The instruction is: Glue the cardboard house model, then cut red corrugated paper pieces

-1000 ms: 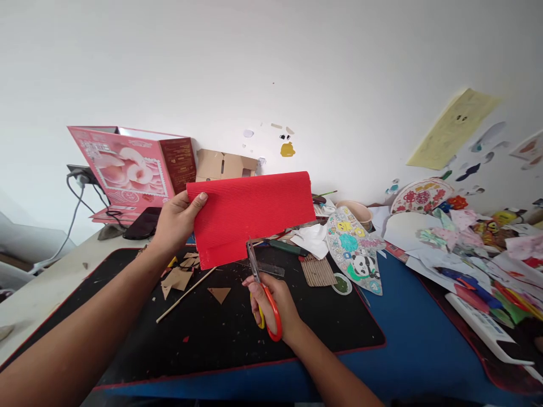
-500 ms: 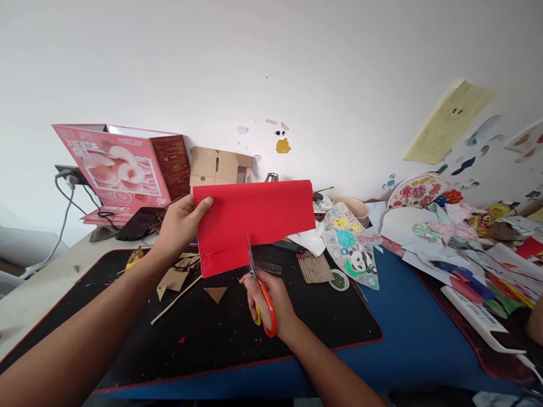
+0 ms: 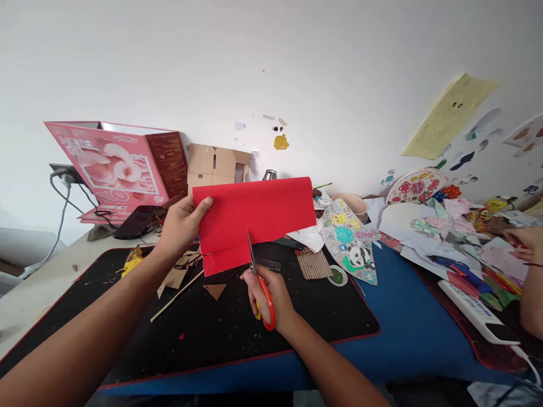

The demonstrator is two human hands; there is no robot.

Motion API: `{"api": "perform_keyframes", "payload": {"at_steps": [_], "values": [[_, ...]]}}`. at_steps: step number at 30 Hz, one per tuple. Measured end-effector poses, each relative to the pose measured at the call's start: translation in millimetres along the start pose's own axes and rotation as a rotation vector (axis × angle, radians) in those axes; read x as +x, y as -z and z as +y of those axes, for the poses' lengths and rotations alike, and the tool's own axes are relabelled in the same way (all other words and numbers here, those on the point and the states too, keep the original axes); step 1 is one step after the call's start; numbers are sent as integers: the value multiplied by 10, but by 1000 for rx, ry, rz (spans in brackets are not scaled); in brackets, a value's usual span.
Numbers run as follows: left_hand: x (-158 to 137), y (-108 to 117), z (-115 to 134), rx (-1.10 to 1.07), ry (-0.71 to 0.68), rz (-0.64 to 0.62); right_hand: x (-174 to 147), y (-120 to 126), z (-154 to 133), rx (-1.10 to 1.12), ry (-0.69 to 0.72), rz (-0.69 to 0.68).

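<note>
A sheet of red corrugated paper is held up above the black mat. My left hand pinches its left edge, thumb in front and fingers behind. Along the lower left a strip is partly separated by a slit. My right hand holds scissors with orange and yellow handles. Their blades point up and overlap the paper's lower edge, right of the strip. On the mat below lie a thin wooden stick and a brown cardboard triangle.
A pink box and a brown carton stand by the wall. Right of the mat are a panda-decorated paper piece, a white power strip and heaped papers. Another person's hand shows at the right edge.
The view has shifted slightly. Both hands keep their hold on the paper and scissors, with hardly any movement. Another person's hand has come further into view at the right.
</note>
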State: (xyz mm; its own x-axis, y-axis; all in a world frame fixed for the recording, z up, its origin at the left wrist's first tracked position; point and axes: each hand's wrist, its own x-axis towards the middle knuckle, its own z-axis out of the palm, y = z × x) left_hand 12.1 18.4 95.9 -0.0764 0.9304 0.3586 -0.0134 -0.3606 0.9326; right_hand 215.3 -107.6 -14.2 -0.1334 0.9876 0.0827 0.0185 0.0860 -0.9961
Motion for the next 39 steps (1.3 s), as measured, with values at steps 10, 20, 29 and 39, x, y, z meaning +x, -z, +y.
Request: {"api": "perform_keyframes", "payload": {"at_steps": [10,20,29,39], "values": [[49,-10,30,36,-29,-7,14,16,-73,-68,20,14],[-20,2,24,49,0,2,1,-27,-4,-75,-6,39],[1,2,11,40,-34,40,24,-39,-16,-79,11,26],[44,29,-22,-22,-41,72,27,4,58,-8,28,-31]]}}
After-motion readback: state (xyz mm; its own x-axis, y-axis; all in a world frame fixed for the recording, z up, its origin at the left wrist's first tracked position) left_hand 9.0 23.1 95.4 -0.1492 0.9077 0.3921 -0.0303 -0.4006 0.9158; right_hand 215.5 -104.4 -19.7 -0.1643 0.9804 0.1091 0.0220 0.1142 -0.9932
